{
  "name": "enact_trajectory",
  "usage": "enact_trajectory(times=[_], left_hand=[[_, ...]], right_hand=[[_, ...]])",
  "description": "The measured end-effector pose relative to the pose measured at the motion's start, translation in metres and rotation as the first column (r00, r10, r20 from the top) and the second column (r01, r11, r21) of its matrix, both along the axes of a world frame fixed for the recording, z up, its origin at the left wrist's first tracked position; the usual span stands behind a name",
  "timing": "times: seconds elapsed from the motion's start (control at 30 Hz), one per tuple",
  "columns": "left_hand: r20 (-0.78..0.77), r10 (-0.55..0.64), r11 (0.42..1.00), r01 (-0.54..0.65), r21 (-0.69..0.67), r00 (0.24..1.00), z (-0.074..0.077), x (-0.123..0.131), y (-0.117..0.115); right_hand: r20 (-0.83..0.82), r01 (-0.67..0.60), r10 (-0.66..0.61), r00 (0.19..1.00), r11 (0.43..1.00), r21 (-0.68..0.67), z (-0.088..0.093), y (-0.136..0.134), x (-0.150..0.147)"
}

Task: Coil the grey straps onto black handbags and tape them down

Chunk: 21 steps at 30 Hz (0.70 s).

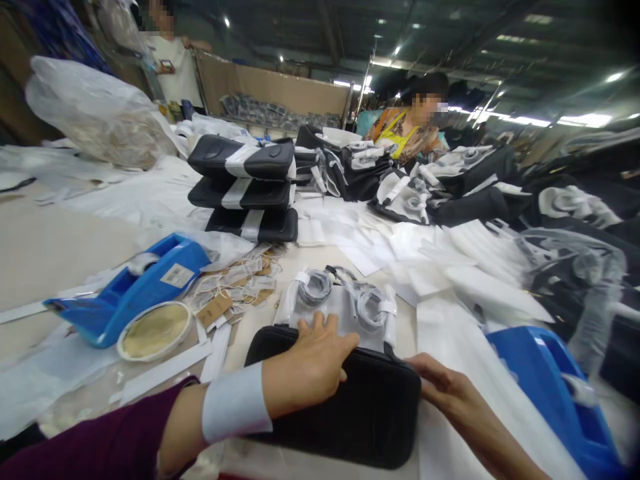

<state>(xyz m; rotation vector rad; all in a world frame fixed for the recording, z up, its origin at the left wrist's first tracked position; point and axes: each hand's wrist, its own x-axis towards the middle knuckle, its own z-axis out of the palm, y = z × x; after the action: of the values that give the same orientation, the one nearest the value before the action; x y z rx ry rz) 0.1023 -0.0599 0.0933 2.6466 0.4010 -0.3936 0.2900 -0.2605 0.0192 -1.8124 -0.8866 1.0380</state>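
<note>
A flat black case (360,407) with rounded corners lies on the table in front of me. My left hand (315,353) rests on its upper part, fingers spread towards the back edge. At the case's right edge, my right hand (443,383) has thumb and fingers closed around the upper corner by the seam. Beyond the back edge lies a pale, clear-wrapped panel with two coiled grey straps (316,287) held by white wraps. A pale band (237,400) circles my left wrist.
Three black cases with white bands (243,193) are stacked behind. Blue tape dispensers stand left (150,280) and right (555,393). A round tub (156,330) and stringed tags (250,287) lie left. White sheets (470,267) and black bags (465,187) fill the right; a co-worker (407,133) is behind.
</note>
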Motion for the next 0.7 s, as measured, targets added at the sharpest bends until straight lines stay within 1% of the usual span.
enact_trajectory(times=[0.1, 0.17, 0.27, 0.33, 0.43, 0.57, 0.7], left_hand=[[0.018, -0.008, 1.0, 0.007, 0.022, 1.0, -0.001, -0.002, -0.002], [0.033, -0.014, 0.999, 0.013, 0.035, 0.999, -0.002, -0.003, -0.003], [0.055, -0.004, 0.999, 0.001, 0.054, 0.998, -0.005, -0.004, -0.004], [0.072, 0.0, 0.997, -0.006, 0.072, 0.997, -0.007, -0.004, -0.004], [0.108, -0.009, 0.994, -0.003, 0.106, 0.994, -0.011, -0.007, -0.002], [0.131, -0.018, 0.992, 0.001, 0.126, 0.991, -0.016, -0.012, 0.003], [0.184, -0.03, 0.987, 0.001, 0.16, 0.983, -0.025, -0.014, 0.007]], right_hand=[[-0.022, 0.073, -0.072, 0.997, 0.995, 0.073, 0.004, 0.018, -0.016], [-0.108, 0.1, -0.088, 0.99, 0.989, 0.106, 0.005, 0.024, -0.022], [-0.261, 0.143, -0.102, 0.96, 0.979, 0.143, 0.002, 0.025, -0.026], [-0.315, 0.213, -0.159, 0.936, 0.966, 0.145, -0.001, 0.024, -0.028], [-0.323, 0.284, -0.229, 0.918, 0.95, 0.132, -0.004, 0.023, -0.031], [-0.307, 0.3, -0.247, 0.919, 0.944, 0.139, -0.002, 0.023, -0.036], [-0.309, 0.322, -0.264, 0.914, 0.934, 0.155, -0.003, 0.027, -0.039]])
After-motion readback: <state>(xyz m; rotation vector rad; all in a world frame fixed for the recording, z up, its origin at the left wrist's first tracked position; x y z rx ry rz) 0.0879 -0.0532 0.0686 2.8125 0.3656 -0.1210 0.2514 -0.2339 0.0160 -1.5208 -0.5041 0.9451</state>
